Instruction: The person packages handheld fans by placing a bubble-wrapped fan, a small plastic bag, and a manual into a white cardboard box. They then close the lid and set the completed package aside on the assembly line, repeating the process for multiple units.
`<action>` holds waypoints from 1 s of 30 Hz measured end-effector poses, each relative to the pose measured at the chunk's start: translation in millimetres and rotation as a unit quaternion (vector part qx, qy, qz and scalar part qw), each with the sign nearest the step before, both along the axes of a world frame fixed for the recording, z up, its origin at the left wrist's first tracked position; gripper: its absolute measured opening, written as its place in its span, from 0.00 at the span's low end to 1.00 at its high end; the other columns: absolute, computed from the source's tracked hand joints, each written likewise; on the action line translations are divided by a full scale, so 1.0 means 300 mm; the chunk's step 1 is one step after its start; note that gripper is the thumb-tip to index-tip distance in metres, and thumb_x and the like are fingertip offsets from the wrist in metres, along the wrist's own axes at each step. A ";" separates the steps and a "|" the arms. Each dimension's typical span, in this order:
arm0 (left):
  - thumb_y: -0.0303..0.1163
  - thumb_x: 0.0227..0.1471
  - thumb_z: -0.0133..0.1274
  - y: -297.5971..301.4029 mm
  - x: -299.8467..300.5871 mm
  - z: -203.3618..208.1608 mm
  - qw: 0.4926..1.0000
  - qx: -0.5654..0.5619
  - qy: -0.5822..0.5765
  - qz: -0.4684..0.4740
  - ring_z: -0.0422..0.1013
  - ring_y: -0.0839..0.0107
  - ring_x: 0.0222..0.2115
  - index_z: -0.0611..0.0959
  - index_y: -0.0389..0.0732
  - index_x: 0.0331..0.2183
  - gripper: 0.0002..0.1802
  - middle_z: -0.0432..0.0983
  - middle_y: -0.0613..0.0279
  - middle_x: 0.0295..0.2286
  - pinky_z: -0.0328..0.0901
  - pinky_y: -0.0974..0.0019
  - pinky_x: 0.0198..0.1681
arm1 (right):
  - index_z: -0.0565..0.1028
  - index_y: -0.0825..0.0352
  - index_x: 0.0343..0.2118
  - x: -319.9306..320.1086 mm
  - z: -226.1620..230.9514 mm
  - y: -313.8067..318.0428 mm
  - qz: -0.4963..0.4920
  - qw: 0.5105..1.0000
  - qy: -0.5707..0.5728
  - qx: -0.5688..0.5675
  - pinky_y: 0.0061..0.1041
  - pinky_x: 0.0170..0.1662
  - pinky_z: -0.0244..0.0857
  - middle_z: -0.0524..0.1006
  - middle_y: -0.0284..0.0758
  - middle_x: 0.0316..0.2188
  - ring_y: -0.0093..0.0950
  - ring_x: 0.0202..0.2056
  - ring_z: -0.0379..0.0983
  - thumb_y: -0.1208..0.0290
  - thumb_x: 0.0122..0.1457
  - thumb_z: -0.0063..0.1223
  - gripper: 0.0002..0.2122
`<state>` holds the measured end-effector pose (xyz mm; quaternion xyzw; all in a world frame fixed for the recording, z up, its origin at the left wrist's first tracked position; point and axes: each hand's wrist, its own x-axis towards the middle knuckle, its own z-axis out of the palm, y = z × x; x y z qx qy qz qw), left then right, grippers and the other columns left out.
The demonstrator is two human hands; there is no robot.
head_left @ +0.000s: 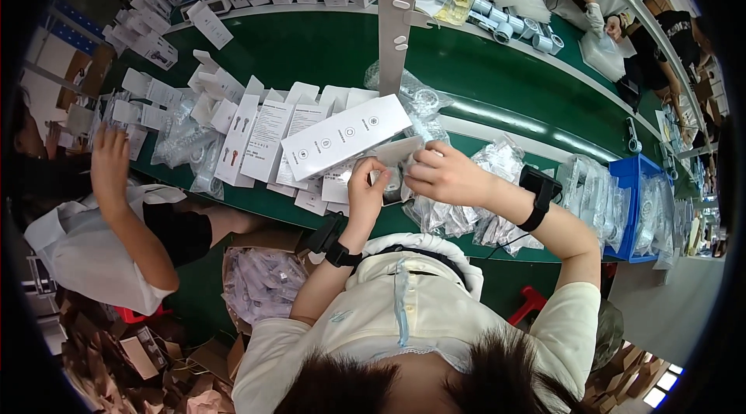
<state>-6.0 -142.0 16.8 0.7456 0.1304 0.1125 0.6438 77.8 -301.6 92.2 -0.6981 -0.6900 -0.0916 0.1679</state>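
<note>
The green bench (268, 212) spans the view from left to right, with its near edge toward the wearer. A brown carton (268, 240) (filled with clear plastic bags) stands below the near edge, left of the wearer. A blue bin (640, 208) is located at the right end of the bench, with bagged items on both sides of it. A pile of silvery packets (470, 216) lies along the near edge, between the bin and the hands. A row of upright cartons (268, 134) (white, printed) occupies the bench left of centre.

The white box (346, 136) is above the middle of the bench, tilted, its right end higher than its left. It overlaps the row in view; contact with the row cannot be determined. A flap (398, 151) projects near its right end.

Left hand (367, 188): thumb and fingers narrow, at the right end of the box; a grip on it cannot be confirmed. Right hand (443, 174): fingers curled, just beside the flap; whether it holds anything cannot be determined.
</note>
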 end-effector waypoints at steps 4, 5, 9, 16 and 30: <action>0.20 0.39 0.51 -0.002 -0.010 -0.031 1.000 0.016 0.011 0.024 0.62 0.67 0.24 0.70 0.34 0.22 0.05 0.66 0.58 0.22 0.57 0.69 0.28 | 0.72 0.67 0.30 -0.101 -0.047 -0.004 -0.104 0.993 -0.022 -0.055 0.32 0.46 0.59 0.69 0.34 0.22 0.31 0.30 0.66 0.67 0.41 0.51 0.12; 0.20 0.39 0.51 -0.006 -0.006 -0.018 1.000 0.016 0.011 0.022 0.62 0.67 0.24 0.70 0.34 0.22 0.05 0.66 0.58 0.22 0.57 0.69 0.28 | 0.72 0.67 0.31 -0.118 -0.063 0.001 -0.119 0.990 0.017 -0.074 0.36 0.48 0.57 0.69 0.34 0.23 0.31 0.31 0.66 0.65 0.41 0.52 0.14; 0.20 0.40 0.51 -0.026 -0.013 0.043 0.994 0.101 0.015 0.025 0.64 0.63 0.24 0.70 0.34 0.22 0.05 0.66 0.56 0.22 0.58 0.67 0.28 | 0.72 0.67 0.32 -0.126 -0.001 0.051 -0.110 0.931 -0.009 -0.349 0.46 0.53 0.49 0.70 0.34 0.25 0.32 0.36 0.66 0.60 0.40 0.55 0.18; 0.21 0.40 0.52 -0.005 -0.011 0.067 0.991 0.132 -0.039 0.006 0.63 0.68 0.21 0.72 0.34 0.22 0.04 0.67 0.59 0.21 0.56 0.71 0.25 | 0.71 0.67 0.39 -0.100 -0.108 -0.083 -0.136 0.982 0.125 0.048 0.50 0.55 0.43 0.72 0.36 0.30 0.32 0.46 0.61 0.61 0.34 0.63 0.26; 0.32 0.30 0.61 0.093 0.155 0.338 0.781 0.610 0.045 -0.124 0.51 0.53 0.51 0.64 0.43 0.48 0.39 0.56 0.50 0.48 0.49 0.48 0.51 | 0.44 0.69 0.56 0.365 -0.212 -0.299 -0.455 0.605 0.509 0.410 0.28 0.51 0.55 0.55 0.41 0.53 0.32 0.52 0.55 0.77 0.32 0.63 0.47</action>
